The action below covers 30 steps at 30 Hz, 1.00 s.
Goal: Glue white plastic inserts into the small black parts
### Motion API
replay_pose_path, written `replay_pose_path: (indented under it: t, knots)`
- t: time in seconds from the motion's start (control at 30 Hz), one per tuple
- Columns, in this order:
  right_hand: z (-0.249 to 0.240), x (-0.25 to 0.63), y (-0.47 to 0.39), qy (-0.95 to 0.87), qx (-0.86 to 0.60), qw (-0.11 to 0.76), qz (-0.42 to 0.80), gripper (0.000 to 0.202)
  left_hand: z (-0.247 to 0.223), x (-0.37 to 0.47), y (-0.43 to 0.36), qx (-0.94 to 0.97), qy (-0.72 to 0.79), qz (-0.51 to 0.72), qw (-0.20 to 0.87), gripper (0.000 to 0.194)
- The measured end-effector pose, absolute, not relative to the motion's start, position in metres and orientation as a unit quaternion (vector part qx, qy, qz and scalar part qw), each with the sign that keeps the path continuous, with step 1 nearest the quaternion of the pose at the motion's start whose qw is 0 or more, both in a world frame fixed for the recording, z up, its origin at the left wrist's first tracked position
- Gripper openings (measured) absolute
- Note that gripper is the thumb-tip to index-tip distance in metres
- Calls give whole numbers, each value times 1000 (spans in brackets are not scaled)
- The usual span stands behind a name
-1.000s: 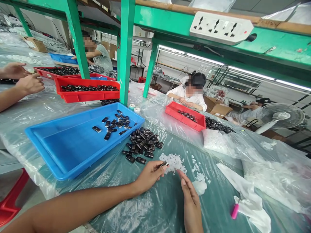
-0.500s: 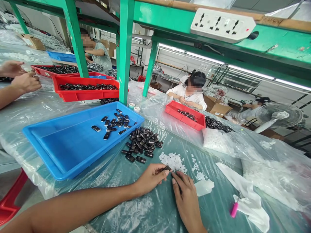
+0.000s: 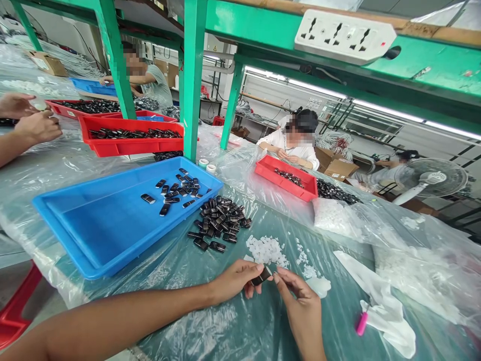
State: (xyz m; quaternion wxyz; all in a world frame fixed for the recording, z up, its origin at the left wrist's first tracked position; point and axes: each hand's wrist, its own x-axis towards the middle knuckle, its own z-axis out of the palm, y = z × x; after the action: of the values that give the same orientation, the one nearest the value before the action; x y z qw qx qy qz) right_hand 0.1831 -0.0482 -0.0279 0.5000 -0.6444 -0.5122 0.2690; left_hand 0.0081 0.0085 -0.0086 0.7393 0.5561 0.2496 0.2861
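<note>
Far L, a co-worker's hands (image 3: pixel 37 128) are up by a red tray (image 3: pixel 137 146) of black pcs. Next comes the blue tray (image 3: pixel 93 220), w/ a loose cluster of black pcs (image 3: pixel 173 195) toward its far R end; the rest of its floor shows bare blue. Just R of it, on the plastic-covered desk (image 3: pixel 210 331), sits a heap of more pcs (image 3: pixel 221 218). Tray cluster & heap look same as 0.5 s ago, so no sign of a pc added or taken in that time.

L hand (image 3: pixel 231 283) is closed on one black pc (image 3: pixel 261 276), thumb on top, fingers under, held just nearer the person than the white bits (image 3: pixel 266 249). The pc has been turned: approx. edge-on before, broad dark face now showing. R hand (image 3: pixel 302 306) has changed most: its fingertips were low by the bits, now thumb & index are up at the pc's R end, drawn close together. Can't tell if they pinch a tiny white bit or touch the pc. Either way, the work has prob. shifted from the bits to that end of the pc, w/ L hand steadying.

R of the R hand: a translucent lump (image 3: pixel 321 287), then a pink-handled tool (image 3: pixel 362 323) w/ its tip by a white cloth (image 3: pixel 398 321), neither in use.
</note>
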Motion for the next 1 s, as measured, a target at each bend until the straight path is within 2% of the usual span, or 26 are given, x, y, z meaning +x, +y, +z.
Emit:
replay_pose_path:
  t: [0.27,0.5,0.73,1.0]
  knots:
    - [-19,173,-54,-418,-634,563,326,35,-9,8,7,586,236,252,733,40]
    - [-13,161,-58,-355,-618,576,399,35,-12,8,5,606,225,255,719,42]
    - [-12,160,-59,-383,-619,564,388,32,-15,9,5,615,217,263,711,44]
    - [-12,156,-62,-463,-604,573,305,26,-18,8,6,622,197,294,699,46]
